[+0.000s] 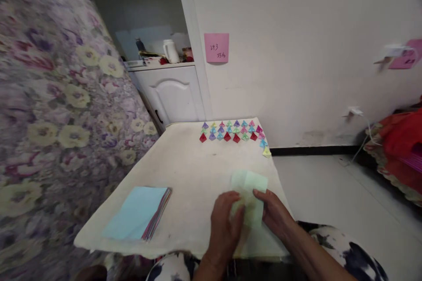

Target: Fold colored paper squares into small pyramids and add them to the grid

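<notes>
Cream table by a white wall; left hand and right hand pinch green paper

A stack of coloured paper sheets, pale blue on top, lies near the left front corner of the cream counter, and rows of small folded paper pieces sit along its far edge by the wall. A pink note sticks to the wall above them, beside a white cabinet bearing a white jug. Floral fabric fills the left side; red cloth lies at far right.
</notes>
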`<state>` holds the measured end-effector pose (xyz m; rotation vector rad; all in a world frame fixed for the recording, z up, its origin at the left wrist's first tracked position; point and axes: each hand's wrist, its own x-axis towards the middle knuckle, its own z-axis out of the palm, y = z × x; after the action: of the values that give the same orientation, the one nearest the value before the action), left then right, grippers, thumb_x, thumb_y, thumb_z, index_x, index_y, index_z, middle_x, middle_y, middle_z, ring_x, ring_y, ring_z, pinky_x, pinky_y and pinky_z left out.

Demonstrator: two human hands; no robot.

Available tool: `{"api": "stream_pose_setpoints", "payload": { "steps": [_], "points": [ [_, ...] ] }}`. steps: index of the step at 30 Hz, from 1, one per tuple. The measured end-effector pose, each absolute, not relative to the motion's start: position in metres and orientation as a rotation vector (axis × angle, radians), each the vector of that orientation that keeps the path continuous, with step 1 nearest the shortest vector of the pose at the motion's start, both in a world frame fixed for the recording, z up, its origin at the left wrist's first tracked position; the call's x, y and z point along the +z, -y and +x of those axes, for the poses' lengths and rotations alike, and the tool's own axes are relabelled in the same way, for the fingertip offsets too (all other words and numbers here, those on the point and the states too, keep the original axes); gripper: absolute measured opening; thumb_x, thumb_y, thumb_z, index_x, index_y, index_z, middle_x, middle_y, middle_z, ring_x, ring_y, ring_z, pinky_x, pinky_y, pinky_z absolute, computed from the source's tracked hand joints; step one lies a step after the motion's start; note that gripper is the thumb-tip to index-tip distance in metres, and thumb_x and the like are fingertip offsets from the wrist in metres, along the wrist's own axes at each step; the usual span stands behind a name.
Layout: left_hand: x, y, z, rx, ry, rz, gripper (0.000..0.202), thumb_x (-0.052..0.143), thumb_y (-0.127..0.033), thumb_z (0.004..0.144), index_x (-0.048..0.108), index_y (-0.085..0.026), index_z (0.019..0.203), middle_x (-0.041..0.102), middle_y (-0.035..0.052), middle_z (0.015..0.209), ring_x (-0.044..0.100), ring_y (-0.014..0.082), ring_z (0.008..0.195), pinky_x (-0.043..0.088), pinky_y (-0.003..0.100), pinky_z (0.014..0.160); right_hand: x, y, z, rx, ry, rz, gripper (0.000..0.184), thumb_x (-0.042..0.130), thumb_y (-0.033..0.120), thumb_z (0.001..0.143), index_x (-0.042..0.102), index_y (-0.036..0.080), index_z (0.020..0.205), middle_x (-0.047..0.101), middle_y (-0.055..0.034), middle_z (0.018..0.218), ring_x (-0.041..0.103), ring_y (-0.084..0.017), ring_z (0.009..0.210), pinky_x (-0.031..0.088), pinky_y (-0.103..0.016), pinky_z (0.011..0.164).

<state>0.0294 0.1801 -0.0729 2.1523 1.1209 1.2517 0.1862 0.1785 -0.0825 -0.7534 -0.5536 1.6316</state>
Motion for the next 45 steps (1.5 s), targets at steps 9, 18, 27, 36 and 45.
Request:
{"api": "stream_pose_setpoints", "payload": {
  "steps": [9,18,27,36,45],
  "points": [
    [-0.081,-0.212,0.014,1.244,-1.179,1.195,0.022,0.055,-0.037,0.081,0.060,-0.017,0.090,0.067,0.0056,0.091,0.060,0.0192,0.089,0.046,0.032,0.081,-0.069,-0.190,0.199,1.570,0.595,-0.752,0.036,0.066,0.033,0.074,0.063,0.011,0.101,0.071,-0.0116,0.090,0.066,-0.027,0.084,0.050,-0.037,0.075],
    [-0.062,-0.230,0.031,1.077,-1.039,1.066,0.030,0.060,-0.042,0.076,0.062,-0.015,0.089,0.068,0.0106,0.094,0.064,0.0213,0.085,0.051,0.031,0.071,-0.051,-0.219,0.190,1.601,0.992,-0.920,0.039,0.066,0.043,0.071,0.065,0.011,0.093,0.070,-0.0088,0.076,0.064,-0.020,0.063,0.049,-0.033,0.063],
    [-0.072,-0.236,0.037,1.030,-0.972,0.797,0.026,0.072,-0.032,0.065,0.064,-0.014,0.081,0.068,0.0039,0.075,0.064,0.0164,0.067,0.051,0.028,0.062,-0.064,-0.243,0.181,1.359,1.253,-1.148,0.017,0.064,0.032,0.070,0.064,0.015,0.069,0.060,0.0010,0.061,0.052,-0.014,0.056,0.040,-0.024,0.052],
    [-0.085,-0.238,0.033,1.117,-0.982,0.679,0.020,0.071,-0.031,0.066,0.058,-0.016,0.071,0.066,-0.0013,0.065,0.062,0.0123,0.058,0.052,0.027,0.060,-0.088,-0.247,0.194,1.241,1.102,-1.322,0.060,0.076,0.026,0.055,0.056,0.021,0.112,0.062,-0.0058,0.099,0.059,-0.022,0.088,0.046,-0.035,0.074],
    [-0.088,-0.242,0.032,1.127,-0.927,0.663,0.022,0.070,-0.027,0.068,0.060,-0.017,0.086,0.070,0.0012,0.073,0.065,0.0151,0.064,0.052,0.028,0.064,-0.088,-0.249,0.183,1.349,1.153,-1.180,0.047,0.066,0.014,0.060,0.057,0.019,0.105,0.062,0.0032,0.068,0.057,-0.015,0.060,0.041,-0.025,0.055]
  ]
}}
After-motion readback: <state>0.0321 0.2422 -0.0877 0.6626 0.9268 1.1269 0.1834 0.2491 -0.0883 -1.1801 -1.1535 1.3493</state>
